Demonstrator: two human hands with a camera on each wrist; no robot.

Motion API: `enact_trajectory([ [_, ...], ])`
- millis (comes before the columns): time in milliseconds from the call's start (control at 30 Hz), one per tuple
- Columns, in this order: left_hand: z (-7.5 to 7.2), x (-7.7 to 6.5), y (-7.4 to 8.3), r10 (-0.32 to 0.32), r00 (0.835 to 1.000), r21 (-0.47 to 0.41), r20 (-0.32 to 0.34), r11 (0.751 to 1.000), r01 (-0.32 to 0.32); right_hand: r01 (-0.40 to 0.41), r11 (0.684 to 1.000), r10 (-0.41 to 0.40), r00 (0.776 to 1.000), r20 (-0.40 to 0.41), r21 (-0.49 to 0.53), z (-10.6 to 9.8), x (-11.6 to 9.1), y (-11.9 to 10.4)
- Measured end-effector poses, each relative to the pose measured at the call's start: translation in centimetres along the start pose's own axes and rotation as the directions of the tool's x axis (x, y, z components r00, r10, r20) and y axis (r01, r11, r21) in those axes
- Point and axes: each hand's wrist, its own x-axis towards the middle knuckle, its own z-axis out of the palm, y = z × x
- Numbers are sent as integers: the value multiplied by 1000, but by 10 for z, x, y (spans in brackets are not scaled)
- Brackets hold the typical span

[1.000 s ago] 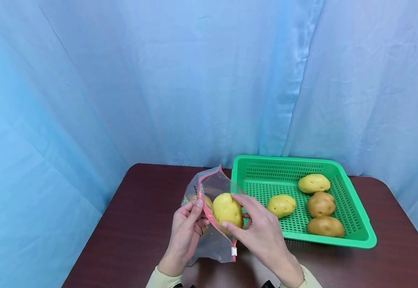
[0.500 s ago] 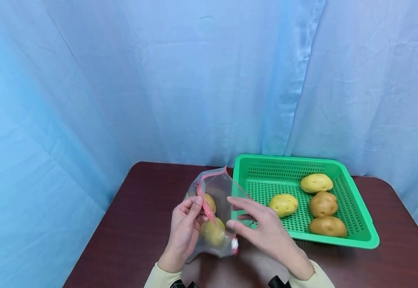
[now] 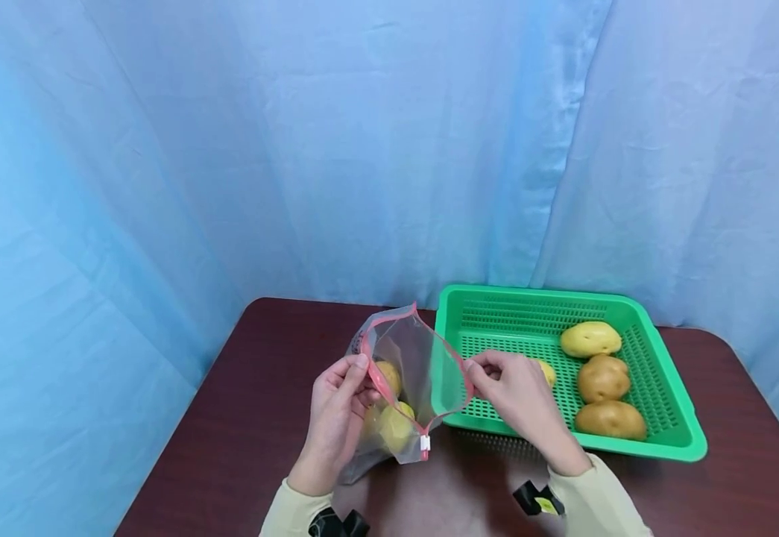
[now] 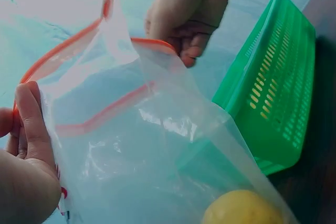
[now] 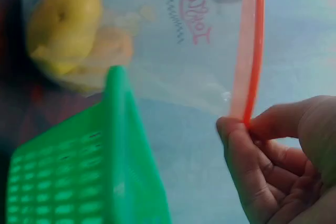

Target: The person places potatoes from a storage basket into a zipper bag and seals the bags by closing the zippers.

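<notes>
A clear zip bag (image 3: 412, 362) with a red-edged mouth and a white slider (image 3: 426, 443) is spread wide between both hands. My left hand (image 3: 334, 418) pinches the left edge of its mouth. Thumb and fingers of my right hand (image 3: 518, 391) pinch the opposite edge, also plain in the right wrist view. Down inside the bag lie a yellow potato (image 3: 396, 426) and browner ones partly hidden behind the plastic and my left fingers. In the right wrist view, the yellow potato (image 5: 65, 24) shows through the printed side.
Right of the bag, a green basket (image 3: 674, 395) stands on the dark wooden table (image 3: 228, 418). It holds a yellow potato (image 3: 590, 339), two brown potatoes (image 3: 609, 419) and another yellow potato (image 3: 548, 372) half hidden by my right hand. Blue curtains (image 3: 389, 149) hang behind.
The yellow potato left my right hand and dropped into the bag. That hand then moved right and took hold of the bag's right edge, and the mouth widened.
</notes>
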Motion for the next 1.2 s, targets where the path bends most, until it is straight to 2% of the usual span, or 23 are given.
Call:
enact_trajectory([
  [200,1,1,4,3,1000,11,21,1000,-3,50,994,-43,996,-80,93,-1,9,-21],
  [367,5,-5,9,31,999,11,28,999,-31,110,977,-83,986,-147,183,-2,10,-36],
  [467,6,-8,9,36,999,16,20,999,-36,121,968,-84,982,-169,222,0,5,-35],
  [633,3,-6,0,-24,1000,19,-3,1000,24,77,969,-42,988,-151,236,9,-1,-21],
  [833,1,-6,-6,-39,999,3,4,999,39,67,978,-50,995,-91,197,3,-2,-10],
  [1033,2,-8,-7,-35,999,-8,8,999,35,114,989,-109,993,-52,91,-22,-1,5],
  [1200,2,-9,-7,-39,999,-9,4,999,39,122,992,-122,992,-5,26,-44,1,17],
])
